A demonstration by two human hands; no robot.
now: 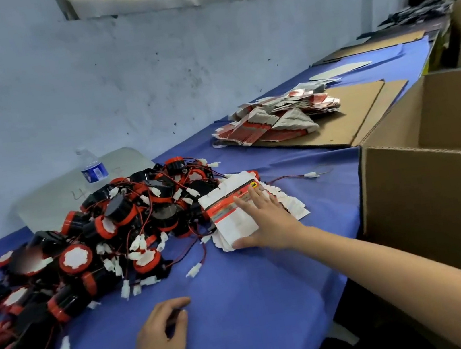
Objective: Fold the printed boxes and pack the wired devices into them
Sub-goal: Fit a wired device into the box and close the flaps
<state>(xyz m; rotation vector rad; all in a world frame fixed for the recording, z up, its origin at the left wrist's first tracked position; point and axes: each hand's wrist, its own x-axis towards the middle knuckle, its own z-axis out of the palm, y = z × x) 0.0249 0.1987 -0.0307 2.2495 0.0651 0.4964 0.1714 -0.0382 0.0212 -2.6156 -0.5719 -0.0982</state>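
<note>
Right hand (pixel 266 220) lies spread flat on the near stack of flat red-white printed card boxes (pixel 231 213), just right of the black-red wired device pile (pixel 105 230). Card looks thin, light, slippery: pinch one edge. Left hand (pixel 161 336) loosely curled, holding nothing.

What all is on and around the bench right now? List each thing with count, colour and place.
wired devices: a large pile, black and red with white connectors, left on the blue table
flat boxes: small stack, white and red, under right hand
more flat boxes: heap, red and white, on brown cardboard sheet further back
water bottle: one, clear with blue label, by the wall
open carton: one, brown, right
left hand: resting on table, holding nothing
right hand: fingers flat on the stack
</note>
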